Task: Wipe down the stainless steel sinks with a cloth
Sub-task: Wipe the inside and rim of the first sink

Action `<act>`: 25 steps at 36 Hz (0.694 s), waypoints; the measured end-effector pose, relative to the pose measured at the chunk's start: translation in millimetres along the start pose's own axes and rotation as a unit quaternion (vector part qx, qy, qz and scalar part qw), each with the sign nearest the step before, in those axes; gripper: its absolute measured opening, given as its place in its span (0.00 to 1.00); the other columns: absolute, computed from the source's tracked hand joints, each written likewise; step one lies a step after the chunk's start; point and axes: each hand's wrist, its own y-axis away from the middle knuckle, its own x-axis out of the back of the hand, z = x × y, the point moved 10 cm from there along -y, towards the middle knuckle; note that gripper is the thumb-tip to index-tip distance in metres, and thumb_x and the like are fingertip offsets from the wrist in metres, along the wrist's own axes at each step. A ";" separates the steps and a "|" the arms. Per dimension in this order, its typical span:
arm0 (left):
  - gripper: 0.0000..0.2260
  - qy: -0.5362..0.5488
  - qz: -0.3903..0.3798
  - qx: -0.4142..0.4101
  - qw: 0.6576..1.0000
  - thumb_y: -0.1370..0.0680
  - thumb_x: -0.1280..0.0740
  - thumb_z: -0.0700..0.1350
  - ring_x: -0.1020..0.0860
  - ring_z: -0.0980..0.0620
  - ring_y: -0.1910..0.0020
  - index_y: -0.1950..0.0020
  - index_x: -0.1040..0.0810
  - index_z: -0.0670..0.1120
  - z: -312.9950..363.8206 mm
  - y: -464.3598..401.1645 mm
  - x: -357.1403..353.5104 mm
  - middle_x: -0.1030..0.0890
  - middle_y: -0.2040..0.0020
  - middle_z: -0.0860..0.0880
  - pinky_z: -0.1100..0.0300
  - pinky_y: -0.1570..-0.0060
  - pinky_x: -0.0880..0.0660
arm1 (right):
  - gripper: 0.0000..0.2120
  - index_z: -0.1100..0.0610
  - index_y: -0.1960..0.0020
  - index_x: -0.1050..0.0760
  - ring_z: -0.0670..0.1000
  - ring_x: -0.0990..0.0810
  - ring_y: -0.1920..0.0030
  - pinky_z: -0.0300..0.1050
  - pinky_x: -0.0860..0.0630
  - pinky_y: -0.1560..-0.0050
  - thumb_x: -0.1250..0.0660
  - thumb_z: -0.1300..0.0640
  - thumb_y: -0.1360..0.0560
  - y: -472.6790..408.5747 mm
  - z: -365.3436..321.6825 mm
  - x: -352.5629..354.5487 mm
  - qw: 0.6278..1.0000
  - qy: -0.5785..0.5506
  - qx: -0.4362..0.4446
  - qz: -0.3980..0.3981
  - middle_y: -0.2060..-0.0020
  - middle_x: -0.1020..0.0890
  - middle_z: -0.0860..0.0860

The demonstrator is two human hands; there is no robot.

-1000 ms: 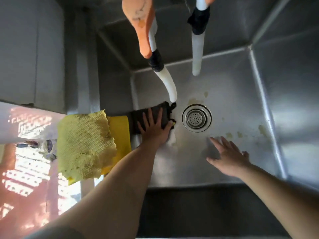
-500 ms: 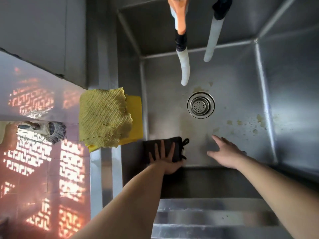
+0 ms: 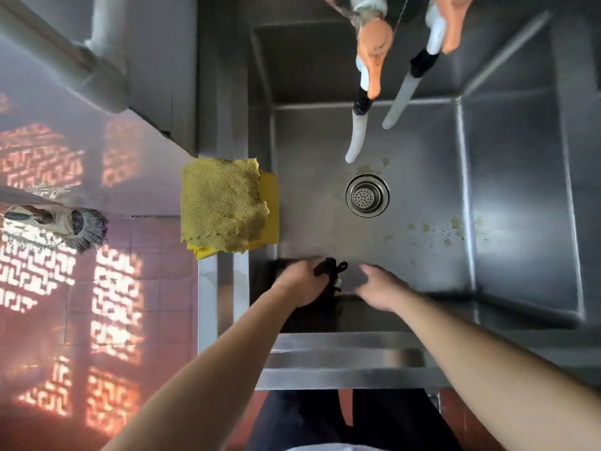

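At the far left, a worn brush head (image 3: 70, 227) juts in above the red tiled floor (image 3: 136, 281), which carries a bright lattice of sunlight, and a grey pipe (image 3: 97, 50) runs across the upper left corner. Next, a yellow mesh cloth (image 3: 222, 205) lies draped over a plain yellow cloth (image 3: 271, 209) on the left rim of the steel sink (image 3: 507, 196). Inside the basin, at its near left corner, the left hand (image 3: 300, 281) is curled over a dark cloth (image 3: 328, 271), grasping it against the sink floor where it meets the front wall; a thin dark loop of the cloth sticks out past the fingers. Just right of it, the right hand (image 3: 379, 289) is blurred, its fingers loosely spread and holding nothing, close to the sink floor; whether it touches cannot be told. Farther back, the round drain strainer (image 3: 367, 195) sits in the sink floor, with two white hoses (image 3: 356, 138) hanging over it from orange-handled taps (image 3: 374, 53). Yellowish stains (image 3: 455, 224) speckle the floor right of the drain.
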 end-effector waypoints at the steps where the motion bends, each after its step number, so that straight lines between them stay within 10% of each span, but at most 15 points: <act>1: 0.18 0.009 0.028 -0.022 0.999 0.20 0.38 0.49 0.25 0.44 0.34 0.29 0.26 0.53 4.0 15.7 7.6 0.22 0.32 0.46 0.54 0.34 0.29 | 0.32 0.44 0.22 0.40 0.57 0.32 0.27 0.56 0.36 0.27 0.36 0.44 0.24 0.5 -8.8 -1.0 1.000 0.007 0.008 0.000 0.23 0.34 0.49; 8: 0.25 -0.115 0.106 -0.003 0.988 0.21 0.47 0.64 0.38 0.49 0.23 0.26 0.32 0.59 -3.0 92.3 -21.8 0.33 0.23 0.55 0.48 0.26 0.42 | 0.27 0.43 0.26 0.35 0.58 0.27 0.32 0.53 0.31 0.32 0.36 0.48 0.25 -11.2 -70.3 -18.5 0.987 0.123 0.107 -0.007 0.29 0.28 0.51; 14: 0.29 -0.178 0.199 0.031 0.963 0.19 0.56 0.66 0.22 0.52 0.41 0.46 0.18 0.56 8.2 113.5 -28.0 0.16 0.47 0.57 0.50 0.35 0.37 | 0.35 0.39 0.21 0.50 0.59 0.44 0.23 0.57 0.42 0.27 0.36 0.49 0.23 -46.7 -105.7 -56.8 0.902 0.352 0.247 -0.023 0.21 0.47 0.48; 25: 0.28 -0.146 0.244 0.067 0.956 0.21 0.51 0.66 0.38 0.51 0.22 0.24 0.31 0.57 0.3 113.5 -23.1 0.33 0.23 0.54 0.43 0.24 0.46 | 0.25 0.37 0.23 0.44 0.62 0.50 0.23 0.67 0.53 0.27 0.44 0.45 0.19 -76.8 -96.0 -93.4 0.788 0.476 0.390 0.010 0.20 0.47 0.50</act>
